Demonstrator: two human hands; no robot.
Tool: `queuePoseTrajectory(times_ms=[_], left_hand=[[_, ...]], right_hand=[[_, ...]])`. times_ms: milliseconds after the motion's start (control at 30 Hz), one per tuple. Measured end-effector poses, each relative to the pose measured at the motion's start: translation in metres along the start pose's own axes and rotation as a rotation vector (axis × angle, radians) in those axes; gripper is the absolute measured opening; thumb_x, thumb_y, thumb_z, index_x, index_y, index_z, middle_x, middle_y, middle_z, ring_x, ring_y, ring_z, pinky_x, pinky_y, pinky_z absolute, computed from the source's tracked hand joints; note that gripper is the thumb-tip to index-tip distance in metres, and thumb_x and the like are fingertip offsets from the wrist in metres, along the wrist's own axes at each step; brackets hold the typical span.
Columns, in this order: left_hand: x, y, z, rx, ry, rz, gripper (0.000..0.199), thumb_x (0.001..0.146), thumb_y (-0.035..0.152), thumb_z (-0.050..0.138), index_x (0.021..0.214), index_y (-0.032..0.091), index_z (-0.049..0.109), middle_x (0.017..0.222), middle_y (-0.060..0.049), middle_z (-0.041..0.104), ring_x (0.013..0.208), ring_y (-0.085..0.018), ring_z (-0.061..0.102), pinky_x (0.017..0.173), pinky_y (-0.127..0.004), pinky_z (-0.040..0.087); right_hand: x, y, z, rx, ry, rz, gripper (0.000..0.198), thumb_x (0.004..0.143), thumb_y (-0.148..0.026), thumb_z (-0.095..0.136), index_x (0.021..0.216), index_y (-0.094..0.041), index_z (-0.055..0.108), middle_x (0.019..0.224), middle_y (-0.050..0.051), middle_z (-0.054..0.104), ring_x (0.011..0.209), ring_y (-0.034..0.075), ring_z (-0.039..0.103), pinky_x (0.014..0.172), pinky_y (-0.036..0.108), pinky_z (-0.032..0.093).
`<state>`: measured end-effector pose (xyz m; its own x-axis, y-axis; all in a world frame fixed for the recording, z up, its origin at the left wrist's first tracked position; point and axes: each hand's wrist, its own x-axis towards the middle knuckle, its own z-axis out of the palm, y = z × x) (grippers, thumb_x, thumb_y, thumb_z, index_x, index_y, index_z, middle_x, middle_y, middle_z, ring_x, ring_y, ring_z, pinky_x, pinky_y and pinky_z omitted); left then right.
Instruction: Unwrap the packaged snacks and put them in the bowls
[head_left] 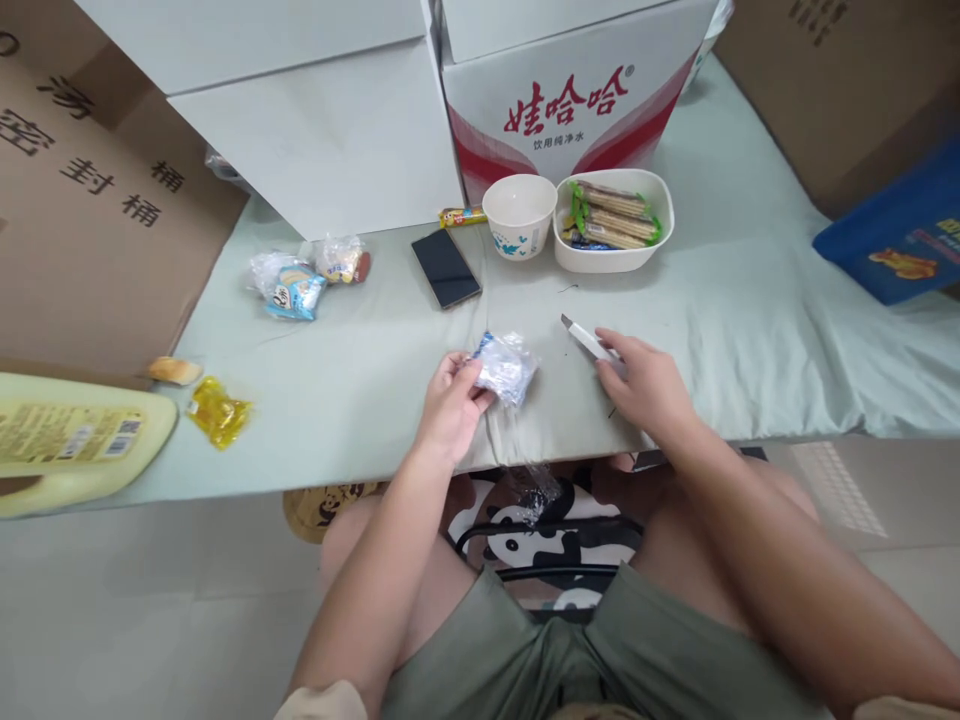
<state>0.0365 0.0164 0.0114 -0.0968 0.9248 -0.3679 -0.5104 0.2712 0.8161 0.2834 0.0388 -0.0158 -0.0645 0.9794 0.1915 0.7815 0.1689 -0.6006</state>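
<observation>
My left hand [454, 402] pinches the near-left side of a small clear plastic packet [508, 370] with white and blue contents; what exactly is inside I cannot make out. To the right, my right hand [645, 380] grips a white utility knife [592, 342], its blade tip pointing up and left, apart from the packet. Behind the packet a dark phone [445, 268] lies on the cloth-covered table [360, 390]. A white paper bowl [520, 218] with a blue leaf print stands beyond it, beside a white oval tub [613, 262] of wrapped stick snacks [615, 215].
Wrapped snacks [296, 292] lie at the left, nearer a yellow packet [217, 412] and a pale yellow jug [82, 440]. White cartons [322, 130] and a printed carton [562, 110] line the back. A brown box [97, 190] stands left; a blue bag [900, 235] is at right.
</observation>
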Motion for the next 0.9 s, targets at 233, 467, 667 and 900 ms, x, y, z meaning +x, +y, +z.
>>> queuePoseTrajectory(times_ms=[233, 467, 667, 900], left_hand=[[-0.005, -0.01, 0.007, 0.315, -0.053, 0.087, 0.042, 0.066, 0.029, 0.084, 0.093, 0.021, 0.053, 0.107, -0.001, 0.062, 0.085, -0.012, 0.061, 0.075, -0.024, 0.05], [0.007, -0.01, -0.013, 0.654, 0.014, 0.465, 0.03, 0.083, 0.029, 0.068, 0.111, 0.025, 0.058, 0.13, -0.006, 0.062, 0.13, -0.022, 0.056, 0.106, -0.034, 0.046], [0.009, -0.005, -0.007, 0.677, 0.057, 0.442, 0.021, 0.076, 0.021, 0.072, 0.095, 0.022, 0.063, 0.088, -0.002, 0.069, 0.082, -0.014, 0.066, 0.076, -0.025, 0.051], [0.024, 0.012, -0.016, 0.317, 0.364, 0.283, 0.024, 0.072, 0.017, 0.061, 0.094, 0.024, 0.051, 0.083, 0.002, 0.058, 0.064, -0.01, 0.059, 0.053, -0.02, 0.04]], right_hand=[[-0.012, -0.017, 0.001, 0.193, -0.078, -0.437, 0.056, 0.083, -0.022, 0.055, 0.139, -0.021, 0.055, 0.145, 0.014, 0.057, 0.138, 0.032, 0.051, 0.112, 0.053, 0.042], [-0.01, -0.02, 0.005, 0.247, 0.033, -0.424, 0.023, 0.075, -0.006, 0.051, 0.08, -0.024, 0.065, 0.094, 0.003, 0.074, 0.098, 0.025, 0.07, 0.09, 0.045, 0.053], [-0.003, -0.008, -0.007, 0.239, 0.244, -0.097, 0.025, 0.071, -0.004, 0.048, 0.072, -0.024, 0.063, 0.1, 0.004, 0.073, 0.101, 0.025, 0.068, 0.094, 0.046, 0.053], [0.0, 0.009, -0.014, 0.239, 0.274, 0.118, 0.024, 0.072, -0.007, 0.048, 0.08, -0.024, 0.062, 0.099, 0.006, 0.069, 0.093, 0.025, 0.066, 0.08, 0.042, 0.053]])
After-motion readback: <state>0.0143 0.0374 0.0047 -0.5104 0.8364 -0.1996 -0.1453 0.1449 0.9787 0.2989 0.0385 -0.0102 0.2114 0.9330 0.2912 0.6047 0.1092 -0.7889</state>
